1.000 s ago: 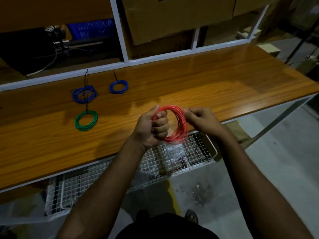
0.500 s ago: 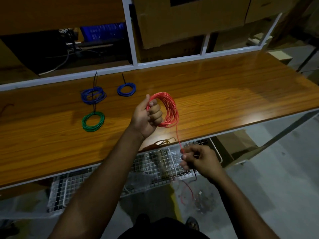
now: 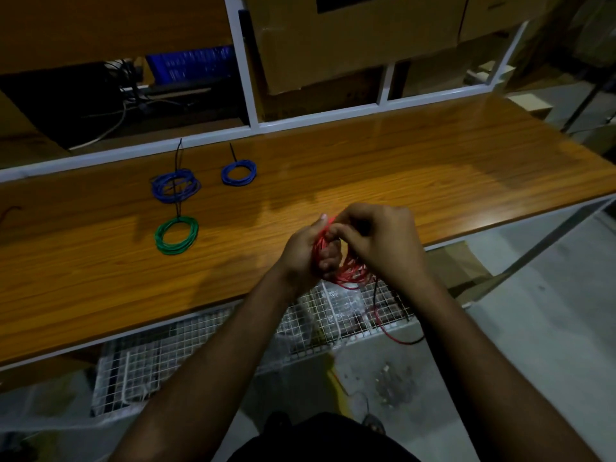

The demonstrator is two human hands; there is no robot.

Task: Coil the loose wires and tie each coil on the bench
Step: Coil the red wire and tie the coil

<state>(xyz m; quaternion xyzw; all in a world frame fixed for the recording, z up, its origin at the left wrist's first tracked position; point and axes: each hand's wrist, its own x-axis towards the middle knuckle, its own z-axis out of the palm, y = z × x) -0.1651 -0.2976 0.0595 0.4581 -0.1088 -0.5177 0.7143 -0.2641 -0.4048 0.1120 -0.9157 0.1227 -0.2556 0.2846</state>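
A red wire coil [image 3: 350, 273] is held over the front edge of the wooden bench [image 3: 416, 181]. My left hand [image 3: 305, 253] grips the coil with its fingers through the loop. My right hand [image 3: 380, 240] lies over the top of the coil and pinches the wire there. A loose red tail [image 3: 388, 330] hangs down below the hands. On the bench to the left lie a green coil [image 3: 176, 235] and two blue coils [image 3: 175, 186] [image 3: 239, 172], each with a black tie sticking out.
A white wire-mesh basket [image 3: 206, 338] with clear plastic bags hangs under the bench front. Cardboard boxes [image 3: 350, 41] and a white frame [image 3: 253, 105] stand behind the bench. A blue crate [image 3: 191, 65] and cables sit in the dark shelf at back left.
My right hand came up from below the bench edge, bringing the wire tail to the top of the coil. The coil and left hand moved right and down toward the bench edge.
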